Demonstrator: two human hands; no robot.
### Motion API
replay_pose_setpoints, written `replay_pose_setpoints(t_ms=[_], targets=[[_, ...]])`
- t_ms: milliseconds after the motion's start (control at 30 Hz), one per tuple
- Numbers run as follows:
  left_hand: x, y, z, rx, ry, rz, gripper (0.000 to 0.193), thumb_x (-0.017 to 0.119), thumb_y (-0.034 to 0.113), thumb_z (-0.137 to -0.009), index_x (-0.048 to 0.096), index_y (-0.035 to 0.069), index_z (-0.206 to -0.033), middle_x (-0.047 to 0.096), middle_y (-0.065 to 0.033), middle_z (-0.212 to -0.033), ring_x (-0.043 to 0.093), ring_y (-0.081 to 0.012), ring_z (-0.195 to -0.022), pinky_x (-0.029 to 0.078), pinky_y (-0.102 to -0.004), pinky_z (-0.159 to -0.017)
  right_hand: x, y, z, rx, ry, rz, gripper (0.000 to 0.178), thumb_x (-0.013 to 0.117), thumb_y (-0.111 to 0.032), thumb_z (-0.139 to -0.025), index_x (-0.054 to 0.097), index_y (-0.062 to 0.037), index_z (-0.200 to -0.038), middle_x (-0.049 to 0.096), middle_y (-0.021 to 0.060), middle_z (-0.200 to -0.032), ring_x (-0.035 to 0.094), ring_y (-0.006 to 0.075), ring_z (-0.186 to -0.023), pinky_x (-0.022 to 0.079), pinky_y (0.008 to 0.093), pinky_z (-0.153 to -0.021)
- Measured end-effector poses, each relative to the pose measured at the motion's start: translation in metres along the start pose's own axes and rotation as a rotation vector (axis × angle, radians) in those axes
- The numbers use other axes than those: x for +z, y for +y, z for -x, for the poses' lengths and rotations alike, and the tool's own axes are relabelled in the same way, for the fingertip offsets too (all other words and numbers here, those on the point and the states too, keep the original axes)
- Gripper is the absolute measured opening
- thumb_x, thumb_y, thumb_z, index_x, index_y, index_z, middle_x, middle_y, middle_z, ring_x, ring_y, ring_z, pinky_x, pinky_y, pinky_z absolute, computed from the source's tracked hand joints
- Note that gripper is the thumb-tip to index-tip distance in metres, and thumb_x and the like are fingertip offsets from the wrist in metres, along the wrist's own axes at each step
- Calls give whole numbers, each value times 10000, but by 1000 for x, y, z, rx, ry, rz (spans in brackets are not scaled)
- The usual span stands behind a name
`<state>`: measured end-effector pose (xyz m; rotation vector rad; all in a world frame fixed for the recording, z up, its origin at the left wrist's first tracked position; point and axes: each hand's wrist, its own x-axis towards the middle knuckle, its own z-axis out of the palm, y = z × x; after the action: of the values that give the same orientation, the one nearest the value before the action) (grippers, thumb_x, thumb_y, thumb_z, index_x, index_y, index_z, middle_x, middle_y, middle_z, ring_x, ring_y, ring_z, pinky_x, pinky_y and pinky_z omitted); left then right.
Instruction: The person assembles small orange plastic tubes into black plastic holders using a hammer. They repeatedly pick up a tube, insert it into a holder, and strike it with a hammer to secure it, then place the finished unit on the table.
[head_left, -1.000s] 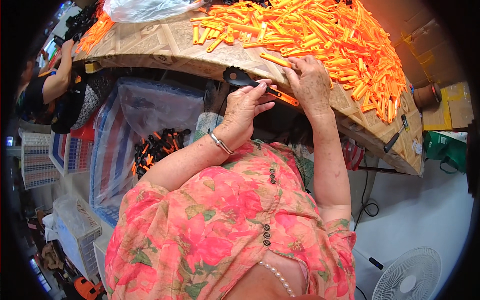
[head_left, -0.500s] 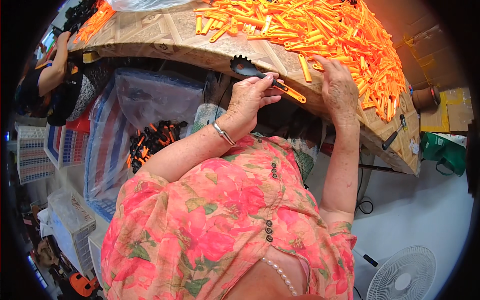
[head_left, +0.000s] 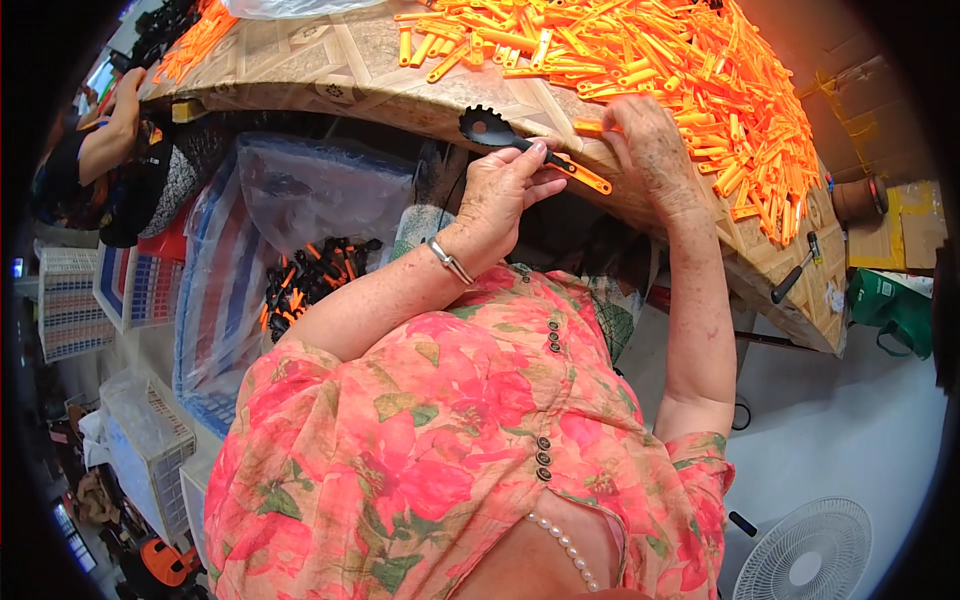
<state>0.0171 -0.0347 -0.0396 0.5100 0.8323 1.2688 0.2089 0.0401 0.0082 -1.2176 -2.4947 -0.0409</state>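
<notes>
Close to the table's front edge, my left hand point(head_left: 503, 192) pinches a black spaghetti server point(head_left: 485, 128) between thumb and fingers. Its toothed head with a round hole points to the upper left. An orange handle piece point(head_left: 590, 179) lies along the server's shaft and sticks out to the right of my fingers. My right hand point(head_left: 652, 152) is over the table edge, thumb and fingers closed on a loose orange handle piece point(head_left: 588, 126). Part of that piece is hidden behind the fingers. Beyond my right hand spreads a big heap of orange handle pieces point(head_left: 640, 75).
A plastic-lined crate point(head_left: 215, 330) at my left holds black-and-orange utensils point(head_left: 315, 280). A screwdriver-like tool point(head_left: 795, 270) lies by the table's point(head_left: 370, 105) right corner. A green bag point(head_left: 890, 305) and a white fan point(head_left: 805, 570) are at right. Another person's arm point(head_left: 110, 140) is at far left.
My right hand has moved left and closed on a loose orange handle piece at the table edge. My left hand holds the spaghetti server in nearly the same place.
</notes>
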Motion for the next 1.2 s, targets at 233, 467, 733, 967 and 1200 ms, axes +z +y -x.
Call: replay_pose_setpoints(t_ms=[233, 467, 733, 967, 1200], targets=[[-1, -3, -3, 69, 8, -13, 266, 559, 183, -1001, 621, -35, -1140, 659, -91, -1047, 646, -138, -928, 579, -298, -865, 3, -32, 35, 167, 273, -410, 273, 595, -9, -888, 639, -87, -1146, 661, 124, -965, 625, 288, -929, 500, 391, -803], [11, -2, 5, 87, -81, -43, 236, 565, 148, -992, 639, -28, -1131, 662, -109, -1116, 655, -149, -984, 575, -276, -860, 8, -63, 56, 191, 321, -524, 215, 623, 2, -878, 697, -37, -1076, 611, 113, -943, 626, 264, -855, 506, 353, -749], [14, -5, 10, 49, -161, -88, 251, 560, 139, -993, 634, -42, -1151, 664, -105, -1127, 660, -158, -991, 571, -279, -873, 12, -69, 67, 180, 404, -140, 234, 713, -114, -830, 725, -106, -1064, 599, 59, -866, 598, 247, -812, 498, 361, -701], [15, -7, 12, 62, -192, -87, 236, 600, 132, -970, 646, -29, -1138, 676, -94, -1092, 663, -154, -974, 572, -282, -857, 14, -75, 72, 186, 423, 7, 251, 714, -160, -828, 727, -127, -1076, 583, 41, -858, 568, 236, -808, 485, 361, -693], [16, -8, 14, 83, -187, -145, 241, 661, 112, -929, 651, -26, -1126, 685, -96, -1039, 671, -151, -928, 576, -275, -834, 16, -77, 73, 159, 515, 21, 298, 737, -164, -803, 725, -126, -1097, 593, 28, -890, 577, 230, -853, 478, 368, -748]])
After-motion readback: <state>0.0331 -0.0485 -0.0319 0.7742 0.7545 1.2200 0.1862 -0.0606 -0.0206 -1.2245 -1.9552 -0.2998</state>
